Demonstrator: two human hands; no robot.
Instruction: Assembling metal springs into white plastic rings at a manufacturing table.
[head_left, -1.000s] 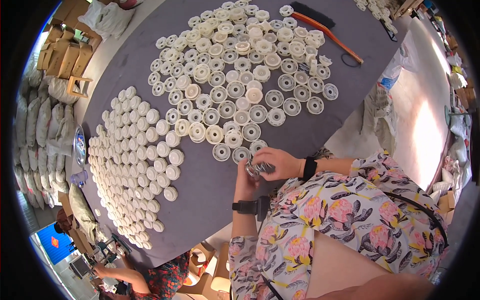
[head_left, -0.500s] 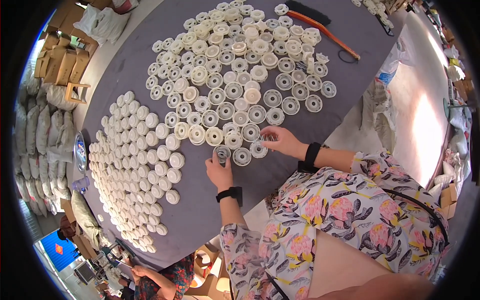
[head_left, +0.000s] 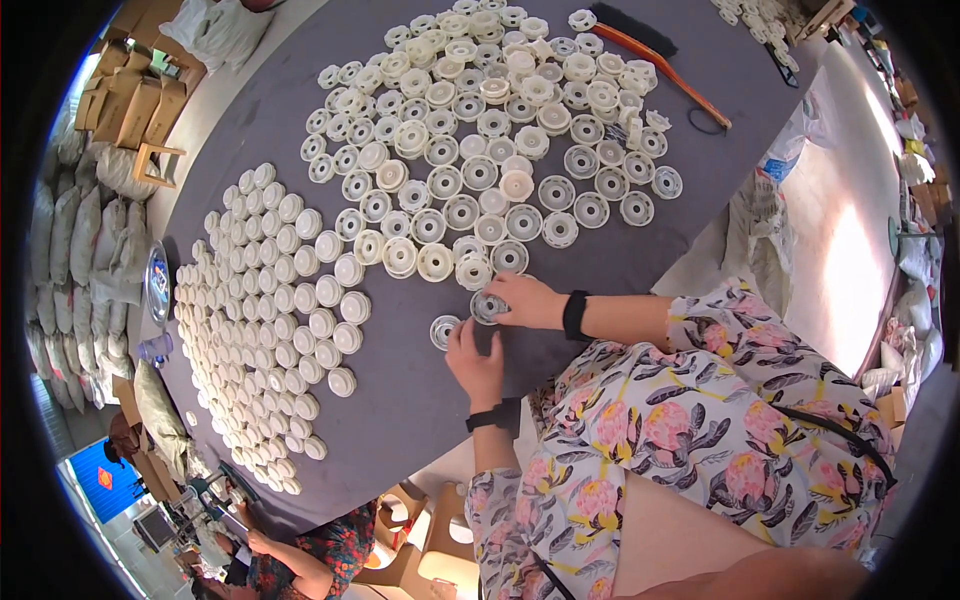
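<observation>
My right hand (head_left: 532, 300) comes in from the right. Its fingers close on the rim of a round white plastic part (head_left: 486, 309) with a greyish ring inside, lying on the table. To its left, my left hand (head_left: 474, 365) is open, thumb and fingers apart and nothing between them. Its fingertips are beside another round plastic part (head_left: 445, 333), which also shows a grey ring; I cannot tell if they touch it. Just beyond the hands lies a large spread of similar ring-shaped white parts (head_left: 461, 212), some stacked.
Closed-looking white round caps (head_left: 287, 270) cover the left of the grey table (head_left: 400, 420). A brush with an orange handle (head_left: 660, 66) and dark coil springs (head_left: 617, 131) lie at the far side. Another person's arm (head_left: 290, 562) shows at the lower left.
My left hand has come off the round part and shifted right. My right hand, earlier holding a coil spring over a part, has moved left and down onto one. The whole view has shifted slightly.
</observation>
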